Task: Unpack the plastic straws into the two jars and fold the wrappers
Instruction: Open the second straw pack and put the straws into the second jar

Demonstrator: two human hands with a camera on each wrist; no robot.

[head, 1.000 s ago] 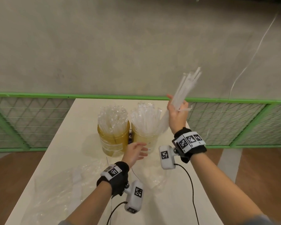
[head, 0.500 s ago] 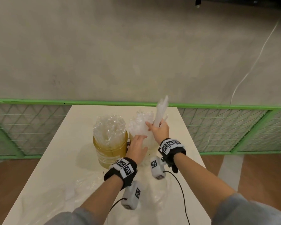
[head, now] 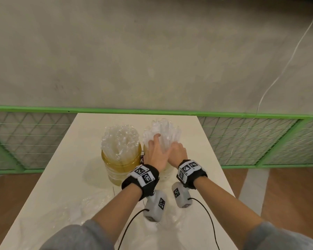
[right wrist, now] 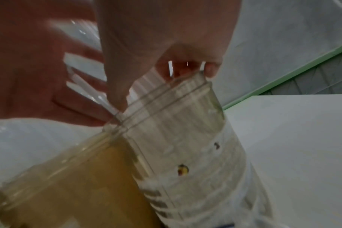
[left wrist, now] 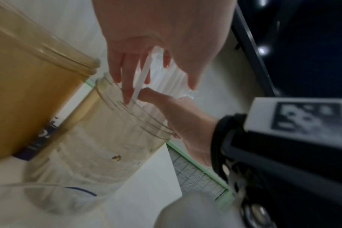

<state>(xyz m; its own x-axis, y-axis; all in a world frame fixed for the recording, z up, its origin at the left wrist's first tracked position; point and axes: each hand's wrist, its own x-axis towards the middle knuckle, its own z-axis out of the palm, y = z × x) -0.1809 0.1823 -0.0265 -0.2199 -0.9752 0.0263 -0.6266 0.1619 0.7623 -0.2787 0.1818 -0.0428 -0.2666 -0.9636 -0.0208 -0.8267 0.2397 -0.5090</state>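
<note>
Two jars stand side by side on the white table (head: 65, 177). The amber jar (head: 121, 165) on the left is packed with clear straws (head: 120, 139). More straws (head: 163, 129) fan out of the clear jar (head: 165, 175) on the right, which my hands mostly hide. My left hand (head: 156, 143) lies with straight fingers against these straws from the left. My right hand (head: 177, 150) curls round a bundle of them just above the rim. The right wrist view shows the right hand (right wrist: 166, 74) at the clear jar's (right wrist: 185, 131) mouth.
Crumpled clear wrappers (head: 90, 204) lie on the table's near part, under my forearms. A green mesh fence (head: 242, 141) runs behind the table, with a concrete wall beyond. Wooden floor shows on both sides.
My right hand brought a bundle of straws down from high on the right into the clear jar. My left hand rose from the table side to the jar's straws.
</note>
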